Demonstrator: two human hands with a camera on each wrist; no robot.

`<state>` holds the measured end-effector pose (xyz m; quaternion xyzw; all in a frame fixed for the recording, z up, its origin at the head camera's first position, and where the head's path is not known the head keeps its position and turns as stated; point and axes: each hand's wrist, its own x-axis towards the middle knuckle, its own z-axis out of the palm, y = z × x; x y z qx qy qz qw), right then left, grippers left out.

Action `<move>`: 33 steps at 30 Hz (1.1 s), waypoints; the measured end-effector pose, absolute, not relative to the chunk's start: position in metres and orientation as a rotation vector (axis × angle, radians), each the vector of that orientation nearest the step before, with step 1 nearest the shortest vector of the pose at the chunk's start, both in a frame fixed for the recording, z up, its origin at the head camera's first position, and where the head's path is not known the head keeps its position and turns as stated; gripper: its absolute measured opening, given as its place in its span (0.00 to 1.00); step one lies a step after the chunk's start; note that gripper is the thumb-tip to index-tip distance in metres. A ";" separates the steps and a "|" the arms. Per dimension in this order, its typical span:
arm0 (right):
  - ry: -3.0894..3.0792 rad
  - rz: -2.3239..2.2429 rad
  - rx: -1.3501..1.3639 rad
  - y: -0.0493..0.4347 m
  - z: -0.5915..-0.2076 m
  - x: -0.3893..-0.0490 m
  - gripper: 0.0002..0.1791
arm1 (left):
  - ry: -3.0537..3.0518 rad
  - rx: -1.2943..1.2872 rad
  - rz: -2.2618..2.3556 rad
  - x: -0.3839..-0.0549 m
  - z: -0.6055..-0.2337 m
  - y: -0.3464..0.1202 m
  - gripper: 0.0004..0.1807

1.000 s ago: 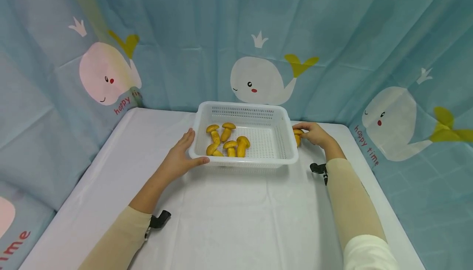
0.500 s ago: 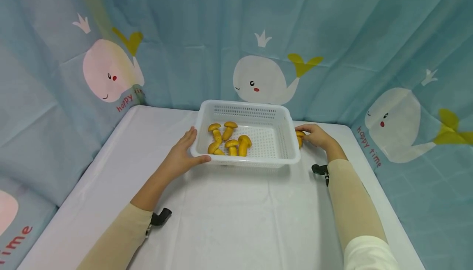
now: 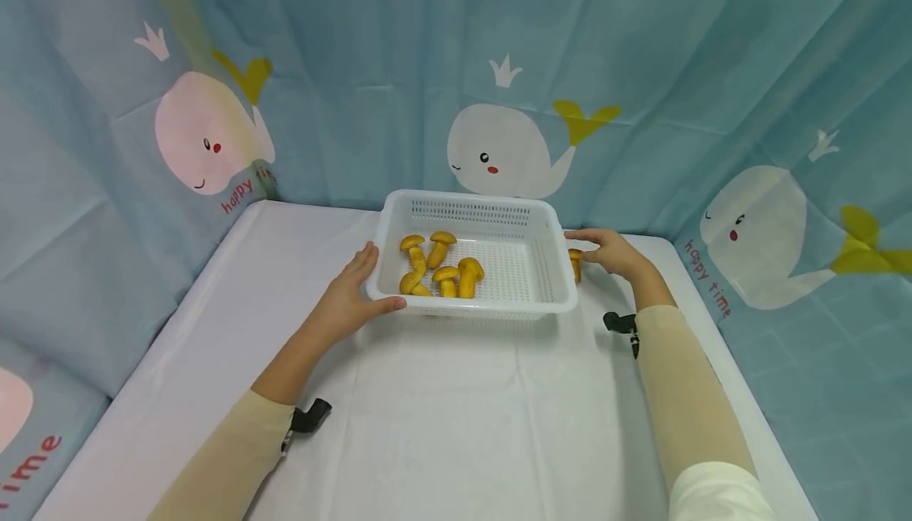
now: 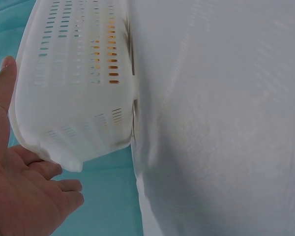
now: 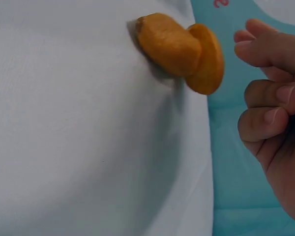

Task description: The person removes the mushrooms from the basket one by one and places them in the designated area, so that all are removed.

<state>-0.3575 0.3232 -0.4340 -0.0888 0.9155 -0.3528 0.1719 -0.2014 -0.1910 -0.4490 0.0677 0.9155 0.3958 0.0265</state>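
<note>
A white plastic basket (image 3: pixel 484 307) with perforated walls stands on the table, several yellow-brown mushrooms (image 3: pixel 442 249) lying in its left half. My left hand (image 3: pixel 345 303) rests at the basket's front left corner, its fingers along the left side and the thumb at the front rim. Outside the basket's right wall is another mushroom (image 5: pixel 172 46), lying on the cloth with its cap toward my right hand (image 3: pixel 613 256). In the right wrist view that hand is apart from the mushroom, holds nothing, and has its lower fingers loosely bent.
White cloth (image 3: pixel 442 410) covers the table. Blue curtains (image 3: pixel 342 141) with whale prints hang behind it and at both sides, close to the table's edges. A small black device (image 3: pixel 311 416) is strapped at each wrist.
My right hand has let go of the mushroom beside the basket and lifted slightly from it. The left hand stays at the basket's corner; the mushrooms inside lie as before.
</note>
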 end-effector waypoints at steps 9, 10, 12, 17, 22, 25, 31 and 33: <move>2.698 -1.054 -0.254 0.316 -0.401 -0.353 0.29 | 2.829 0.210 1.182 -0.204 -0.445 -0.192 0.70; 2.711 -1.064 -0.263 0.314 -0.397 -0.352 0.29 | 2.828 0.211 1.185 -0.204 -0.445 -0.192 0.70; 2.734 -1.090 -0.291 0.311 -0.391 -0.352 0.29 | 2.824 0.207 1.189 -0.205 -0.446 -0.192 0.71; 2.764 -1.136 -0.331 0.300 -0.377 -0.346 0.29 | 2.822 0.202 1.196 -0.204 -0.448 -0.193 0.70; 2.774 -1.149 -0.361 0.286 -0.362 -0.335 0.29 | 2.821 0.195 1.207 -0.202 -0.450 -0.193 0.69; 2.778 -1.151 -0.389 0.279 -0.352 -0.330 0.29 | 2.820 0.189 1.208 -0.202 -0.450 -0.191 0.69; 2.773 -1.178 -0.477 0.263 -0.330 -0.328 0.28 | 2.827 0.181 1.206 -0.203 -0.451 -0.191 0.68; 2.782 -1.177 -0.512 0.258 -0.323 -0.328 0.28 | 2.828 0.180 1.206 -0.203 -0.451 -0.192 0.68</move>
